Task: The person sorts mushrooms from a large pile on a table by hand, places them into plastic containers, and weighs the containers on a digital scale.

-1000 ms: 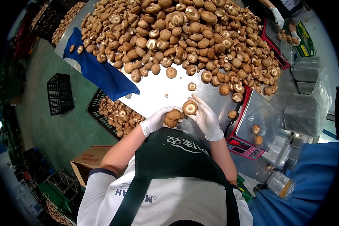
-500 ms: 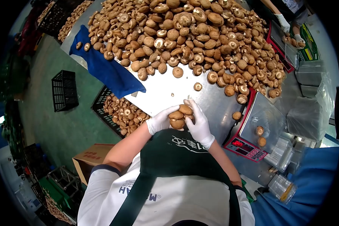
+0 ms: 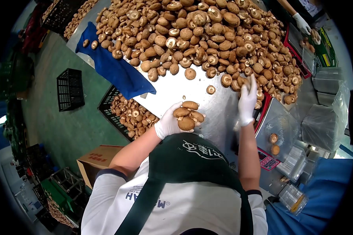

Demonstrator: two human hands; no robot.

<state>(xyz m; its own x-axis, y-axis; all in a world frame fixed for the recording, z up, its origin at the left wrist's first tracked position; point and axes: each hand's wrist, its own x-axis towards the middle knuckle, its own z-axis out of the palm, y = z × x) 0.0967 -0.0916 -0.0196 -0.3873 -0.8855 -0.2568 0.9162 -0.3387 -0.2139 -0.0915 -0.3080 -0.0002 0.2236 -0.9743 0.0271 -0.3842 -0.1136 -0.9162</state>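
Several brown mushrooms (image 3: 186, 123) rest in my gloved left hand (image 3: 168, 123), which is closed round them near the apron. My gloved right hand (image 3: 248, 100) reaches to the lower right edge of the large mushroom pile (image 3: 208, 35); its fingertips touch or overlap mushrooms there, and whether they grip one I cannot tell. One loose mushroom (image 3: 210, 89) lies stem up on the metal table (image 3: 219, 105) between my hands. To the right, two mushrooms (image 3: 274, 144) sit on the scale's clear-covered plate (image 3: 276, 121).
A blue cloth (image 3: 117, 72) hangs over the table's left edge. Below it stands a black crate (image 3: 106, 102) of mushrooms. Stacked plastic trays (image 3: 323, 121) are at the right. At the upper right, a co-worker's gloved hands (image 3: 302, 23) are near another scale.
My right hand has left the mushrooms at my left hand and moved right and up to the pile. My left hand has kept hold of its mushrooms.
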